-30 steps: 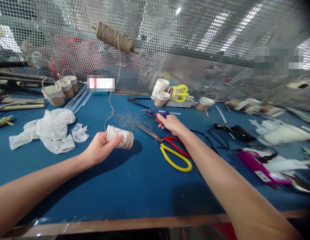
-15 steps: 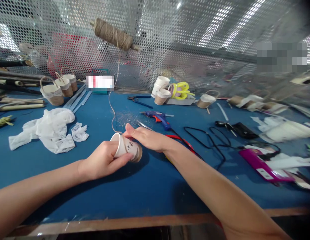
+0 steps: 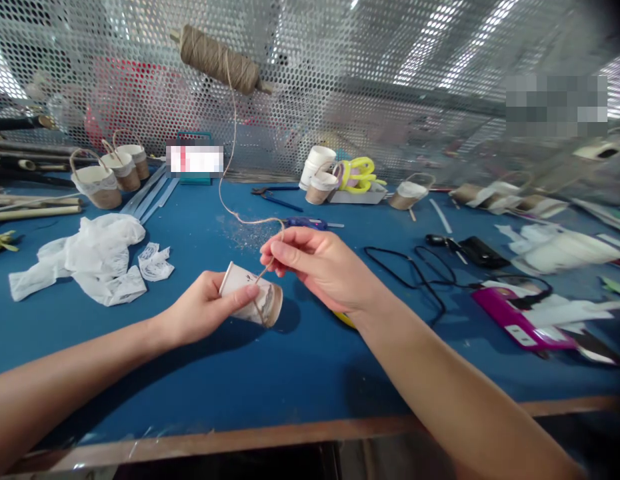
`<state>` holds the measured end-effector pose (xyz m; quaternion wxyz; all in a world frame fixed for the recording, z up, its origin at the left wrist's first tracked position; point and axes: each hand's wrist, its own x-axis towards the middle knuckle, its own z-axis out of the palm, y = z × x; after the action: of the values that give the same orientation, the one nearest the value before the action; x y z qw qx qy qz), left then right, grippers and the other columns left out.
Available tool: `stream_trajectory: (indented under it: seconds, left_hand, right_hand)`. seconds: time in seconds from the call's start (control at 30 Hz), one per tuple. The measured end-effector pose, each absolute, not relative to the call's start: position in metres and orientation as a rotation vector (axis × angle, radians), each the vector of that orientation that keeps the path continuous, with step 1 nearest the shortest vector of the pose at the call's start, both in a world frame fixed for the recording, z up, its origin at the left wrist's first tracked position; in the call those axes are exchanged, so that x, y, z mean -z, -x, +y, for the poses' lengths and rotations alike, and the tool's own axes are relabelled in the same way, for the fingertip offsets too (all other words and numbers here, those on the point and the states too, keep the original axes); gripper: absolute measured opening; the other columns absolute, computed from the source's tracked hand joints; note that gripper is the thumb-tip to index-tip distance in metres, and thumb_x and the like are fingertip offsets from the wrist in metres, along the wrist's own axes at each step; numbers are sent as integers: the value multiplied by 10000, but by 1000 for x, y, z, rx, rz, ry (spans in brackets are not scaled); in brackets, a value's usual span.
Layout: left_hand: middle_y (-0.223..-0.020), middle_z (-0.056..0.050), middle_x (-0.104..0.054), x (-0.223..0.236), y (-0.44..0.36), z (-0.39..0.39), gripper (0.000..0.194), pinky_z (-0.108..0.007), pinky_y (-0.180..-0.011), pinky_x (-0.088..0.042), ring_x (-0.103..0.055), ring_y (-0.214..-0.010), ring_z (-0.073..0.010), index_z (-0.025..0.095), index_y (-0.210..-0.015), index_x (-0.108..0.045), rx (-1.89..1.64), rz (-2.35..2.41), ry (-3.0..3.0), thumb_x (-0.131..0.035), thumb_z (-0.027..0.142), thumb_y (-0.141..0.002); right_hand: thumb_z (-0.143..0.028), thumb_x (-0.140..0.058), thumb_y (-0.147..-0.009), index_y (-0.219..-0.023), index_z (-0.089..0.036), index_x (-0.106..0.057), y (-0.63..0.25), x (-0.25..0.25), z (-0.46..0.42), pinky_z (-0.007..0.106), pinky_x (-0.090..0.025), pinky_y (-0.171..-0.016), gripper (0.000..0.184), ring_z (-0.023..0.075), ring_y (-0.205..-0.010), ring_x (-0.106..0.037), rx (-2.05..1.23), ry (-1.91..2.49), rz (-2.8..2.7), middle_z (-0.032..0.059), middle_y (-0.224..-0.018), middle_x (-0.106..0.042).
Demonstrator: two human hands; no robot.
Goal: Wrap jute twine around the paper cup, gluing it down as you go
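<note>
A white paper cup [image 3: 239, 275] lies tilted on its side in my left hand [image 3: 205, 308], thumb across its wall. Brown twine wraps part of the cup near its base. My right hand [image 3: 320, 267] pinches the twine [image 3: 264, 270] just above the cup. From there the strand loops back and rises to a twine spool [image 3: 217, 60] on the mesh panel. Behind my right hand lies a blue glue gun [image 3: 306, 223], partly covered. Only a bit of the scissors' yellow handle [image 3: 345, 320] shows beneath my right wrist.
White lace fabric [image 3: 85, 260] lies at left, near several twine-handled cups [image 3: 97, 188]. Pliers [image 3: 277, 198], stacked white cups [image 3: 317, 167] and yellow-handled scissors [image 3: 357, 179] stand at the back. On the right are a black cable [image 3: 415, 277] and a purple power strip [image 3: 503, 319].
My right hand let go of the glue gun, came to the cup and took hold of the twine, drawing it up and right. My left hand turned the cup slightly.
</note>
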<state>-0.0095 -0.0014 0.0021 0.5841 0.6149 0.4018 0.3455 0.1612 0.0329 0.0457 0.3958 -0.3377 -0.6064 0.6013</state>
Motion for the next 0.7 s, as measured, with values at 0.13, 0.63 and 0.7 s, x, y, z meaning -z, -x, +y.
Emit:
stream_trajectory:
  seconds: [0.13,0.63,0.7]
  left_hand:
    - [-579,14,-614,-4,7,0,252,-195,-523,-402,-494,-512,-81,128,-690,-650,-806,933,-1159,-605,373,-722]
    - [-602,7,-651,0,5,1,281,-189,-517,-399,-519,-518,-83,138,-680,-673,-776,964,-1048,-638,416,-688]
    - [-607,9,-647,0,5,-1,280,-190,-520,-396,-511,-524,-83,136,-683,-671,-766,951,-1076,-631,413,-698]
  right_hand:
    - [-269,-659,-710,-712,-171,-647,-168,-43,30,220,-423,-563,98,71,-582,-528,-1371,932,-1483,-11,-659,-620]
    - [-334,-651,-713,-680,-168,-627,-173,-36,34,238,-451,-569,171,90,-585,-528,-1053,995,-1576,8,-668,-628]
    - [-324,-648,-718,-691,-164,-629,-171,-37,33,233,-452,-575,163,88,-588,-533,-1046,992,-1589,6,-661,-630]
